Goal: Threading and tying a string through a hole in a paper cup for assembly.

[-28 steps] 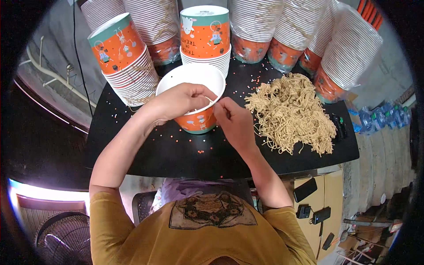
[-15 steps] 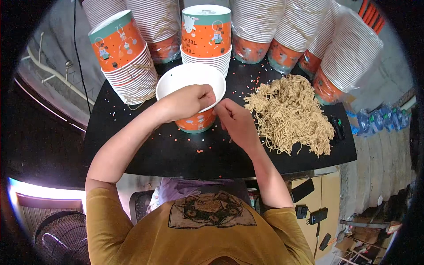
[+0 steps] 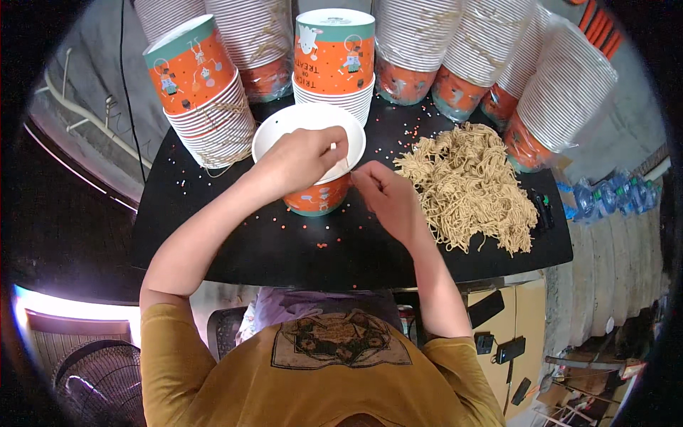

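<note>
A white paper bucket (image 3: 274, 132) with an orange and teal printed outside stands upright on the black table, its mouth facing up. My left hand (image 3: 306, 156) is over the mouth, thumb and fingers pinched together just inside the right rim. Close outside that rim, my right hand (image 3: 388, 196) has its fingertips closed in a pinch. A thin tan string (image 3: 348, 165) runs at the rim between the two hands; its ends are hidden by my fingers. To the right lies a large heap of tan strings (image 3: 473, 188).
Upside-down stacks of similar buckets (image 3: 334, 57) line the far side, several wrapped in clear plastic. On the left, a leaning stack (image 3: 206, 124) has tan strings hanging on it. Small paper dots are scattered over the black table (image 3: 284, 256). Dark tools (image 3: 544, 206) lie right of the heap.
My left hand has risen slightly from inside the rim, and a short length of string now shows. My right hand has shifted a little to the right, away from the bucket.
</note>
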`<state>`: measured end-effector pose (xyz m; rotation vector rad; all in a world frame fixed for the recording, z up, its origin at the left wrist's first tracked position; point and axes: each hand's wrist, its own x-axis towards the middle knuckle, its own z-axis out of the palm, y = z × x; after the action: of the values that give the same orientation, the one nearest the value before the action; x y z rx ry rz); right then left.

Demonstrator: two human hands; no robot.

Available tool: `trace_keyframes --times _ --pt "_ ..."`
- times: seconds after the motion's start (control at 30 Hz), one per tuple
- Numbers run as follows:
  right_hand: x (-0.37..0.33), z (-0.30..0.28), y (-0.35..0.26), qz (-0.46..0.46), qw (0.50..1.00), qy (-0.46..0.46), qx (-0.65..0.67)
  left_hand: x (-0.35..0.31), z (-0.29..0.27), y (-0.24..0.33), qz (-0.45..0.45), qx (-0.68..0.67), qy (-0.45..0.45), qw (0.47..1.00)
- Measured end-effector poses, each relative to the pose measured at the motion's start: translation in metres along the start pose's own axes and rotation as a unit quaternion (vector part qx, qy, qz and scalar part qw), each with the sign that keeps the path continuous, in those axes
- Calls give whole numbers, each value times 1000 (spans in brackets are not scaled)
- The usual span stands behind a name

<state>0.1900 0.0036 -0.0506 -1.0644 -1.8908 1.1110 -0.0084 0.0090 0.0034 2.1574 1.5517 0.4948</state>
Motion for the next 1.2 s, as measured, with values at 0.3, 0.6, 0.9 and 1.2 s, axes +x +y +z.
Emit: trace_keyframes --times 0.3,0.6,0.9,1.2 --pt "18 -43 -23 8 996 -72 60 10 6 0 -32 -405 26 913" --pt "58 -50 -28 -31 977 -76 195 17 13 9 -60 -388 -21 920" --pt "81 -36 -2 -44 976 -47 208 18 5 -2 -42 -407 -119 905" --pt "52 -25 10 -211 945 206 -141 20 6 -1 -65 -423 -100 898"
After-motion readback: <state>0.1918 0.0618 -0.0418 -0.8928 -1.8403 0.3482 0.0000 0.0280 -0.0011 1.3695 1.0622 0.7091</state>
